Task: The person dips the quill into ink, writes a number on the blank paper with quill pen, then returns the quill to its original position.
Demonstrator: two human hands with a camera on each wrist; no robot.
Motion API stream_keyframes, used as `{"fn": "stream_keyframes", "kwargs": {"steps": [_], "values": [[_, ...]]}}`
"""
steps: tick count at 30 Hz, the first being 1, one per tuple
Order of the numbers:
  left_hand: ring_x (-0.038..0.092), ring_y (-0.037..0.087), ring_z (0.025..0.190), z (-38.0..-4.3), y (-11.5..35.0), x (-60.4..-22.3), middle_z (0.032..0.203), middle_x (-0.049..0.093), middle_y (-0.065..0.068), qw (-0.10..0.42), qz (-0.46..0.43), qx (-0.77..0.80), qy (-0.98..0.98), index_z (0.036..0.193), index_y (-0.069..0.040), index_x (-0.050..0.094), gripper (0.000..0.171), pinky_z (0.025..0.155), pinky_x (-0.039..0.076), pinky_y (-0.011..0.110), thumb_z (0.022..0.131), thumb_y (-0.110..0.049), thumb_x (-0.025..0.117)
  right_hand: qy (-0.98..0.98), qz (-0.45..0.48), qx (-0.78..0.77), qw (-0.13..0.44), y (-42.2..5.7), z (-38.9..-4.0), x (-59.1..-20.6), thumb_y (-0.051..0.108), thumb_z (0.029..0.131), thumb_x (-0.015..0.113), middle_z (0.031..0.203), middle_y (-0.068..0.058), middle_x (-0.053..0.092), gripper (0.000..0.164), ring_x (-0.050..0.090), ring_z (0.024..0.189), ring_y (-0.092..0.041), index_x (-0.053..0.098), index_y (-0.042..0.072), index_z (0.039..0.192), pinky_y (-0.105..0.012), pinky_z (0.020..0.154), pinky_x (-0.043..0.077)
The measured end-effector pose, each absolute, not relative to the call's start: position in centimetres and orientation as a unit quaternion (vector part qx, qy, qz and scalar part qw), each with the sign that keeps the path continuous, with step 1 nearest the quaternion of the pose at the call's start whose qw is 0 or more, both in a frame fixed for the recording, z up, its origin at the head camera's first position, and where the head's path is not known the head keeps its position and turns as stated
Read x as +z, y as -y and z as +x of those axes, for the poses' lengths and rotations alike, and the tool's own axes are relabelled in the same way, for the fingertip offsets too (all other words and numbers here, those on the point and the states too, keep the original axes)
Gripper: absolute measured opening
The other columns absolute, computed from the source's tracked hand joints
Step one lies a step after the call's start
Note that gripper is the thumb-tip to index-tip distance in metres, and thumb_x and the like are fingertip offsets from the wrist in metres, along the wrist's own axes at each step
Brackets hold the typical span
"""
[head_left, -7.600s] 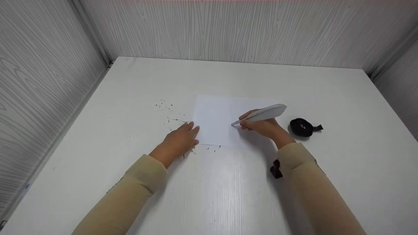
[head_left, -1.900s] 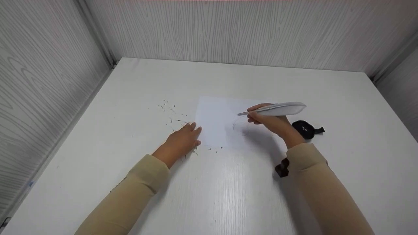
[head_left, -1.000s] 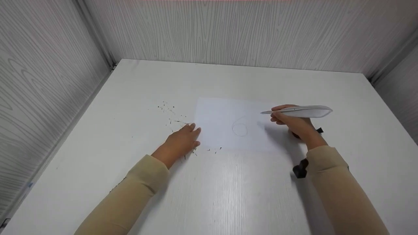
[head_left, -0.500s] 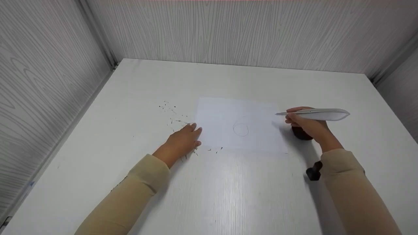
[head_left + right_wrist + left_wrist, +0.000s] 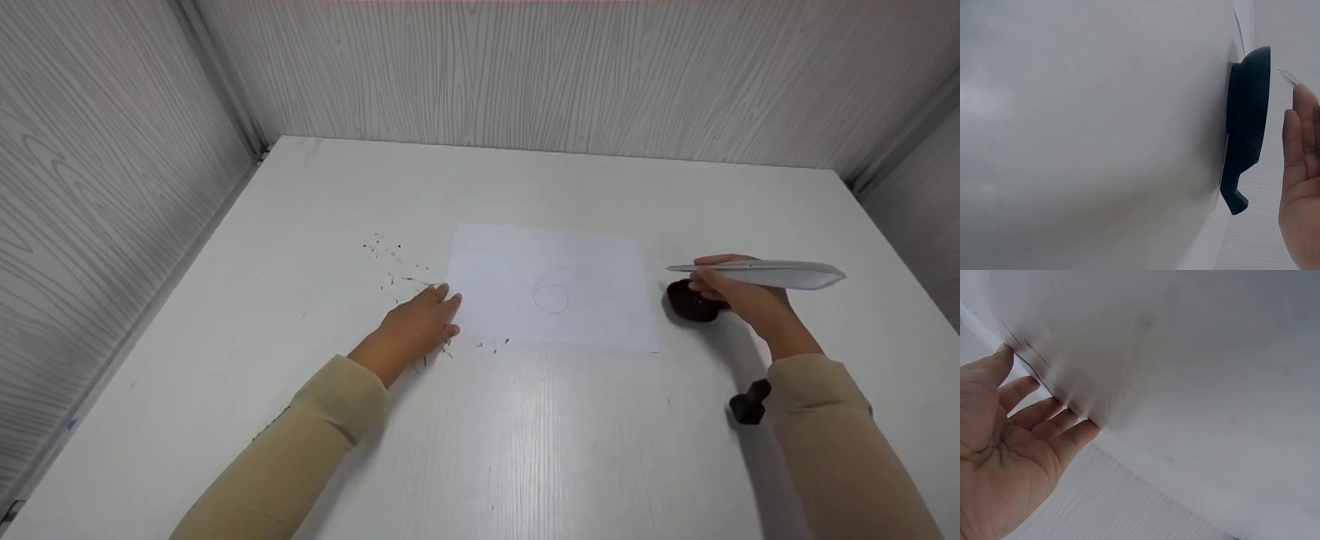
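My left hand (image 5: 418, 322) rests at the left edge of a white sheet of paper (image 5: 495, 262); in the left wrist view the fingertips (image 5: 1088, 429) touch the white surface. A thin pencil-like line shaped like a 6 (image 5: 551, 298) marks the sheet's middle. My right hand (image 5: 750, 296) pinches a white feather quill pen (image 5: 795, 274), raised off the table right of the paper. Its tip points left, above a small black dish (image 5: 690, 304). In the right wrist view the dish (image 5: 1249, 107) shows a short handle, and the pen tip (image 5: 1288, 76) is apart from it.
Dark scratches and specks (image 5: 386, 247) mark the white table (image 5: 375, 180) left of and below the paper. A black piece (image 5: 748, 405) sits by the right sleeve cuff. Wood-grain panels (image 5: 480, 75) stand at the back and sides.
The right hand has carried the quill pen rightward from the paper to above the dish. Earlier its tip was at the sheet, where the 6-shaped line appeared. The left hand has stayed put.
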State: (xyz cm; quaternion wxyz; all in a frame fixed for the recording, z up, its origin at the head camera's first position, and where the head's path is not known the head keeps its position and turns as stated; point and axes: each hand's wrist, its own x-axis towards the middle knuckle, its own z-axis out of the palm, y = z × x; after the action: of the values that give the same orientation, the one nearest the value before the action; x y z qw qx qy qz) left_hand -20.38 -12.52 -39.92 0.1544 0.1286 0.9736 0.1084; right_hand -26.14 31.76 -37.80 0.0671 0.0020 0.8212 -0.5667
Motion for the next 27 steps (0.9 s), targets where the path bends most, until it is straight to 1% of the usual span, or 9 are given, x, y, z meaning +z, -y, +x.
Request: {"fn": "stream_keyframes", "kwargs": {"steps": [3, 7, 11, 14, 21, 25, 27], "values": [[0.015, 0.031, 0.143, -20.4, 12.5, -40.0, 0.156, 0.018, 0.013, 0.157, 0.127, 0.111, -0.973, 0.151, -0.01, 0.028, 0.059, 0.111, 0.023, 0.049, 0.1, -0.03, 0.05, -0.815, -0.009, -0.575, 0.065, -32.0, -25.5, -37.4, 0.023, 0.094, 0.063, 0.1, -0.002, 0.071, 0.041, 0.067, 0.089, -0.008, 0.056, -0.005, 0.124, -0.021, 0.079, 0.052], [0.014, 0.031, 0.143, -20.4, 12.6, -40.0, 0.156, 0.018, 0.013, 0.159, 0.132, 0.109, -0.972, 0.151, -0.01, 0.028, 0.059, 0.11, 0.023, 0.049, 0.1, -0.029, 0.05, -0.804, -0.015, -0.591, 0.058, -32.4, -24.8, -37.0, 0.019, 0.093, 0.064, 0.096, -0.003, 0.072, 0.043, 0.068, 0.085, -0.009, 0.055, -0.011, 0.122, -0.021, 0.076, 0.053], [0.014, 0.031, 0.143, -20.3, 12.6, -40.0, 0.156, 0.018, 0.014, 0.158, 0.142, 0.101, -0.972, 0.151, -0.009, 0.028, 0.059, 0.11, 0.024, 0.05, 0.1, -0.029, 0.05, -0.788, -0.029, -0.612, 0.052, -33.2, -24.4, -37.1, 0.015, 0.093, 0.064, 0.092, 0.0, 0.072, 0.044, 0.068, 0.084, -0.009, 0.052, -0.015, 0.122, -0.021, 0.076, 0.053], [0.014, 0.031, 0.143, -20.3, 12.6, -39.9, 0.156, 0.018, 0.015, 0.158, 0.144, 0.098, -0.972, 0.151, -0.009, 0.028, 0.059, 0.11, 0.024, 0.05, 0.1, -0.03, 0.05, -0.784, -0.035, -0.618, 0.047, -33.9, -24.2, -37.3, 0.015, 0.094, 0.063, 0.09, 0.002, 0.072, 0.042, 0.069, 0.084, -0.01, 0.052, -0.015, 0.121, -0.021, 0.076, 0.053], [0.015, 0.031, 0.142, -20.2, 12.6, -39.7, 0.156, 0.018, 0.014, 0.156, 0.139, 0.104, -0.972, 0.151, -0.009, 0.028, 0.059, 0.11, 0.024, 0.05, 0.1, -0.03, 0.05, -0.779, -0.035, -0.625, 0.039, -35.6, -24.3, -37.9, 0.014, 0.094, 0.062, 0.093, 0.002, 0.072, 0.038, 0.068, 0.086, -0.009, 0.054, -0.011, 0.121, -0.022, 0.077, 0.053], [0.014, 0.031, 0.143, -20.2, 12.6, -39.8, 0.156, 0.017, 0.014, 0.158, 0.139, 0.106, -0.972, 0.151, -0.009, 0.028, 0.059, 0.111, 0.022, 0.05, 0.1, -0.03, 0.05, -0.82, -0.039, -0.57, 0.026, -36.5, -24.5, -38.6, 0.026, 0.096, 0.058, 0.102, 0.0, 0.07, 0.046, 0.066, 0.092, -0.008, 0.052, -0.008, 0.127, -0.023, 0.08, 0.053], [0.014, 0.031, 0.143, -20.2, 12.6, -39.8, 0.156, 0.017, 0.014, 0.158, 0.14, 0.106, -0.972, 0.151, -0.009, 0.027, 0.059, 0.11, 0.022, 0.05, 0.1, -0.03, 0.049, -0.842, -0.05, -0.536, 0.023, -36.8, -24.6, -38.9, 0.03, 0.098, 0.054, 0.106, 0.001, 0.069, 0.046, 0.065, 0.095, -0.006, 0.051, -0.004, 0.129, -0.022, 0.08, 0.052]]}}
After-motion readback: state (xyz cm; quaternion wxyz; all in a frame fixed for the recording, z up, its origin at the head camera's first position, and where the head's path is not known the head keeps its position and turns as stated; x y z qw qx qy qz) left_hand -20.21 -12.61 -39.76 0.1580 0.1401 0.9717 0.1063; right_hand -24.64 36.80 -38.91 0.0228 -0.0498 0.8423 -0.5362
